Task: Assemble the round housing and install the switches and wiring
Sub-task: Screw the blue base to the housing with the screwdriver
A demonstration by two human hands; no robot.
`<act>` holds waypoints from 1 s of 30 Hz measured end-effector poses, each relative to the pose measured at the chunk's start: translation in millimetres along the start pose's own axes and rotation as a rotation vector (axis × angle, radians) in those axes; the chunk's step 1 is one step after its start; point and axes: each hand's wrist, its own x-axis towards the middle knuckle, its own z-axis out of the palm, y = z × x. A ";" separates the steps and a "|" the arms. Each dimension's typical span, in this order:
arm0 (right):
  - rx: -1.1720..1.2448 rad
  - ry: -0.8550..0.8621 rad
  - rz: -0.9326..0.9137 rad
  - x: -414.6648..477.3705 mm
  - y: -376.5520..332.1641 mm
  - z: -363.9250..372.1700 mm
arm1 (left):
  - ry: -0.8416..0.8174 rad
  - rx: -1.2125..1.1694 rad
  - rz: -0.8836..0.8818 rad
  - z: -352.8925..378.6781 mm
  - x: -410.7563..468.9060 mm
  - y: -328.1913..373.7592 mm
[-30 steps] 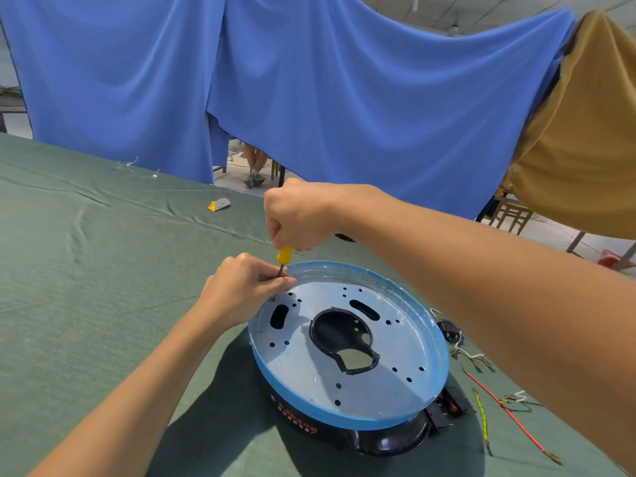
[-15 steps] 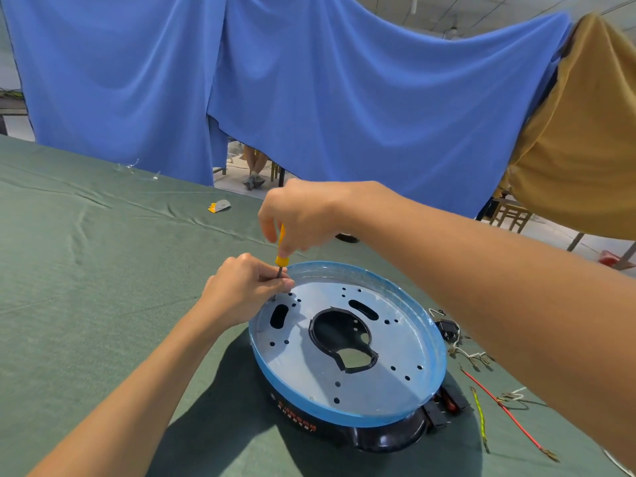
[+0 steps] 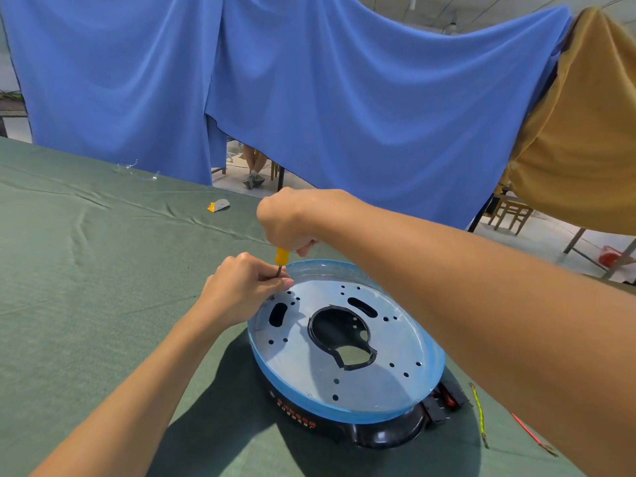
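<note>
Resting on the desk (image 3: 86, 304), black base down, pale plate up: the housing (image 3: 344, 373). Looks rigid and fairly light (thin sheet metal, slick blue film on the rim), so likely to skid or spin under a turning load; best steadied at rim or base, not by the holed plate.

Wrapped round the screwdriver (image 3: 281, 257) handle, upright over the far-left rim: the right hand (image 3: 292, 218). Pinching the shaft just above the plate: left hand (image 3: 237, 290) fingers (image 3: 275, 278). Probably a screw beneath, too small to confirm.

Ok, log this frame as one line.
right hand: grips screwdriver | left hand: pinches its shaft | screwdriver: near upright, tip at plate edge | plate: on housing | wires: loose beside housing
</note>
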 end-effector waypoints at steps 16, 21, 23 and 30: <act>-0.213 0.099 -0.043 -6.7 3.5 -5.9 | 0.009 0.003 0.003 1.7 1.6 -0.7; -0.097 -0.036 0.028 -1.0 6.4 1.6 | 0.012 0.003 -0.002 1.6 2.5 -0.6; -0.006 -0.038 0.082 -4.4 14.1 2.3 | 0.014 0.015 0.003 1.0 1.7 0.3; 0.106 0.040 -0.021 -20.5 20.4 -14.2 | -0.005 0.062 0.019 -1.3 1.5 2.2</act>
